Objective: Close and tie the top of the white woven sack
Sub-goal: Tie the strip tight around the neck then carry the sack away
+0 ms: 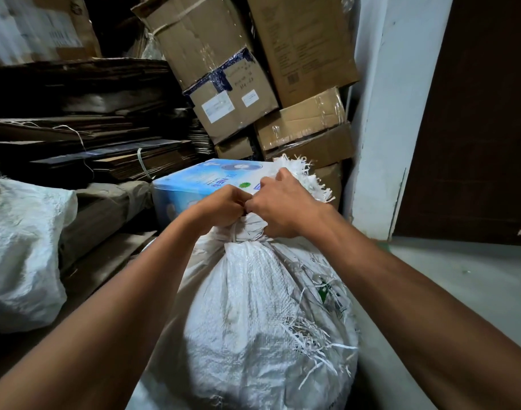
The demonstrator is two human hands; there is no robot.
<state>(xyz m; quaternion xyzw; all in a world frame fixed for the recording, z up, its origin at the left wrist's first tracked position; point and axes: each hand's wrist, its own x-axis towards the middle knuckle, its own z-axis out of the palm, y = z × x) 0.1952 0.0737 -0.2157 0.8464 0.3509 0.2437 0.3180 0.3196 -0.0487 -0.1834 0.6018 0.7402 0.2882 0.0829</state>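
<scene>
Tension is what counts now: the tie wants pulling snug against the gathered neck, both ends drawn evenly apart, so the bunched cloth cannot slip back open. My left hand (223, 202) has its fingers curled tight just above the neck, and my right hand (278, 205) is curled the same way beside it, knuckles nearly touching. I think each is pinching an end of the thin white cord (234, 233) that circles the neck, though my fingers hide the ends and I cannot tell if a knot has formed yet. I should keep the pull low, close to the cloth, and hold the frayed mouth up out of the way.

Directly in front of me, between my forearms, stands the full white woven plastic sack (253, 306), bulging and rounded. Its cloth is creased and semi-shiny, with loose white strands fraying along one side and some green print there. Above the cinched neck, the frayed top edge (306, 179) fans out behind my right hand. A blue and white printed carton (194, 179) sits just behind the sack.
</scene>
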